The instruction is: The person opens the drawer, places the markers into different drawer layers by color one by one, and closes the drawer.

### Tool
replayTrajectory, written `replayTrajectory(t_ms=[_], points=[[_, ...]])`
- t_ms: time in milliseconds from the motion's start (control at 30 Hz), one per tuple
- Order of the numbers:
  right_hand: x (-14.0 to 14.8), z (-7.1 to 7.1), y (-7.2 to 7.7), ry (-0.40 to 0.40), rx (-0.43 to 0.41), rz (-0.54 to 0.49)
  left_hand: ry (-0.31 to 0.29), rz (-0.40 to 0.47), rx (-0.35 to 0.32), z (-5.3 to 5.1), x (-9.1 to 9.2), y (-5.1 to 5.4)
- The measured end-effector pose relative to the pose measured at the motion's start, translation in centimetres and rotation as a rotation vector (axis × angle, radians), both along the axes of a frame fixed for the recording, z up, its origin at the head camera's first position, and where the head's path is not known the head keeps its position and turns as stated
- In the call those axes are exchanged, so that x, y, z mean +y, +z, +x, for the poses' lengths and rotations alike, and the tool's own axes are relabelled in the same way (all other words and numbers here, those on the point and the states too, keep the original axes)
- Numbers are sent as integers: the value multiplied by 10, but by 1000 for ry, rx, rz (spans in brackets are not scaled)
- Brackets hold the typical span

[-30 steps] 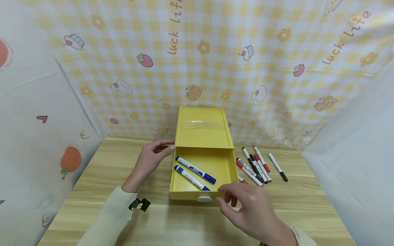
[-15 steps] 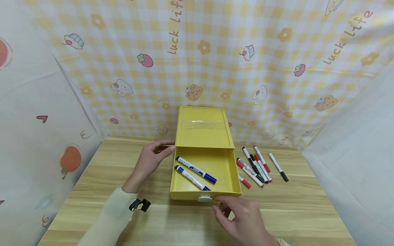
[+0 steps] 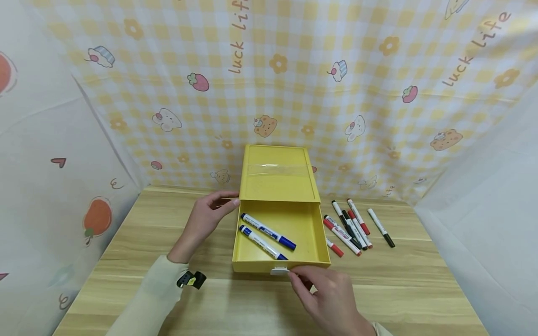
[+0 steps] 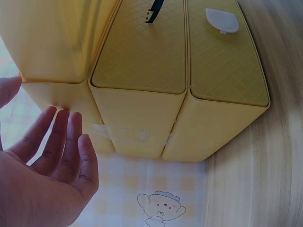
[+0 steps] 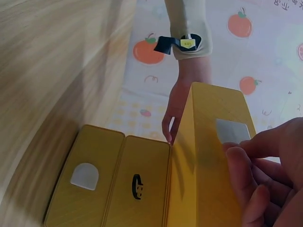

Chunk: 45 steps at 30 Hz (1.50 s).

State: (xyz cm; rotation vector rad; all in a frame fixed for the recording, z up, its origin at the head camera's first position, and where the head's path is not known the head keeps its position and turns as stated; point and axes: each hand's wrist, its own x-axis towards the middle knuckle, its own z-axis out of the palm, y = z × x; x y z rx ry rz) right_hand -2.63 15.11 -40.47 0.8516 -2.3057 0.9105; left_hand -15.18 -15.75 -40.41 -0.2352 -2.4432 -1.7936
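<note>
A yellow drawer cabinet (image 3: pixel 279 186) stands against the back cloth, its top drawer (image 3: pixel 310 233) pulled out. Inside that drawer lie two blue-capped markers (image 3: pixel 269 232), side by side on the left. My right hand (image 3: pixel 329 291) pinches the white handle (image 5: pixel 233 131) on the drawer front between thumb and index finger. At the cabinet's left side is my left hand (image 3: pixel 203 219), its fingertips touching or nearly touching the wall. In the left wrist view the fingers (image 4: pixel 62 142) are loosely extended with nothing held.
Right of the cabinet, several red and black markers (image 3: pixel 357 228) lie in a loose pile, with one black-capped marker (image 3: pixel 381 228) apart. Two lower drawers stay closed, one with a black handle (image 5: pixel 137 187), one with a white handle (image 5: pixel 85 176). The wooden table (image 3: pixel 168 205) carries everything.
My right hand has moved left along the drawer front, from its right corner to the white handle, and now pinches it. My left hand and the drawer have stayed put.
</note>
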Motion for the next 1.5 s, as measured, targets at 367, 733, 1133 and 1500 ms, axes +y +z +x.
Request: replayTrajectory(t_ms=[367,733,1133,1500], points=[[-2,-8,0,2,49,-32,0,-3,-19,0,0,1],[-9,-18,7,-54,47,-14,-4,4,-24,0,0,1],[-12,-34,7,-72,59,-17,-6,16,-23,0,-1,0],[-14,-49,5,-74,72,-37,-8,25,-25,0,0,0]])
